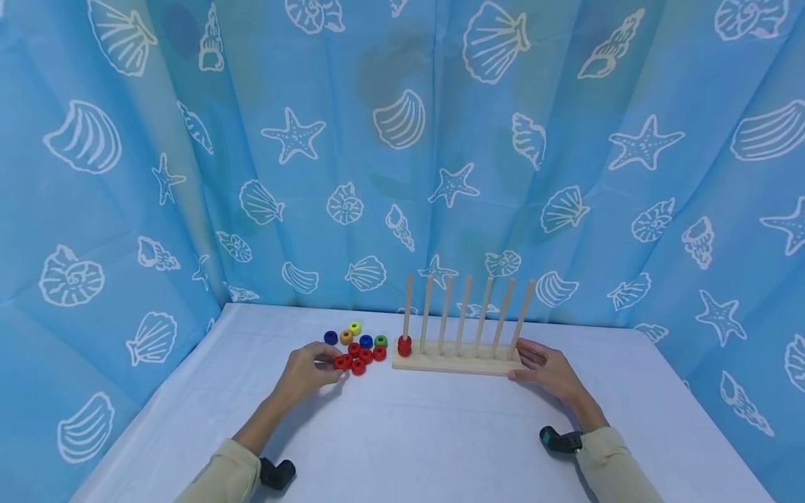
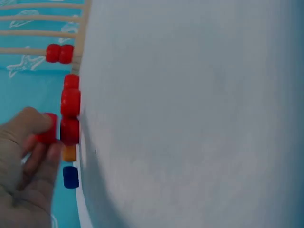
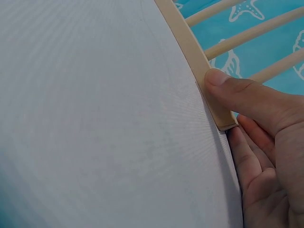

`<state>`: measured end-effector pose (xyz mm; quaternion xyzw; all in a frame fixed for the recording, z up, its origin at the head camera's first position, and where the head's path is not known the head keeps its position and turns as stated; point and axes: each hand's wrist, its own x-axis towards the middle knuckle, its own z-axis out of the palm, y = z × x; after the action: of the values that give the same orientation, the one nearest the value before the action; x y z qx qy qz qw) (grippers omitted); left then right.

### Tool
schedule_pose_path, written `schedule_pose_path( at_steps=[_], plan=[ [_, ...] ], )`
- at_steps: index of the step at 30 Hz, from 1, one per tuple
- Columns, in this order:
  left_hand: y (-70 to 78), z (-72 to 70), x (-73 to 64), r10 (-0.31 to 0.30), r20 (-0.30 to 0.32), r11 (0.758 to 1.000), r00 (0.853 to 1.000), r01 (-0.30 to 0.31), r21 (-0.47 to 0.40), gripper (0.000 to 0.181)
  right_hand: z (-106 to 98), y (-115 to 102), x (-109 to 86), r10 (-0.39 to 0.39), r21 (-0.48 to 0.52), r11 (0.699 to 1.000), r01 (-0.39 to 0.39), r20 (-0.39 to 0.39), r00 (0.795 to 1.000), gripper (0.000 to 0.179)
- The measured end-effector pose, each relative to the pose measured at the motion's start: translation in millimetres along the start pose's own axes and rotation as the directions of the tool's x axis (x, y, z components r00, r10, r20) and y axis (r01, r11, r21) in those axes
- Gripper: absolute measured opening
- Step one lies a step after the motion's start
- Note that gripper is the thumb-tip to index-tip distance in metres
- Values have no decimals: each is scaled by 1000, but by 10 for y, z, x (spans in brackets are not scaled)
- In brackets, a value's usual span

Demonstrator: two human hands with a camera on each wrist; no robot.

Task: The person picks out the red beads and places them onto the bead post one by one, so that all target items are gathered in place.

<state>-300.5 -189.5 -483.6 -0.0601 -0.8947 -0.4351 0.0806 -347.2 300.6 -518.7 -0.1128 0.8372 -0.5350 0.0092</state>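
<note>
The head view is brighter than wrist views.

Beads [image 1: 355, 349] left of the rack [image 1: 455, 362], two beads [image 1: 404, 346] on its leftmost peg [image 1: 407, 304], curtain [image 1: 358, 161] behind.

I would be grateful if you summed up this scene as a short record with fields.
Left hand: left hand pinches a red bead
Right hand: right hand grips the right end of the wooden peg rack
Rack: seven upright pegs
Leftmost peg: leftmost peg bears two red beads, stacked
Loose beads, left of rack: several red beads, plus yellow bead, orange bead, dark blue bead, blue bead, green bead
Surface: white tablecloth
Backdrop: blue seashell-print curtain
</note>
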Motion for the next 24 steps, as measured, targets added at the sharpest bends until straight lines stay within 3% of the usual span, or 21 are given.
schedule_pose_path(
  at_steps=[11,18,24],
  plan=[
    [350,-66,275,166,-34,986,986,-167,-26,32,-4,9,-1,-14,32,999,13,18,1000,87],
    [790,-126,495,198,19,979,980,-197,-53,37,4,3,-2,2,5,1000,-2,5,1000,87],
    [1194,-150,690,297,11,953,955,-295,-74,36,-16,40,23,20,-17,1000,-20,2,1000,89]
  ],
)
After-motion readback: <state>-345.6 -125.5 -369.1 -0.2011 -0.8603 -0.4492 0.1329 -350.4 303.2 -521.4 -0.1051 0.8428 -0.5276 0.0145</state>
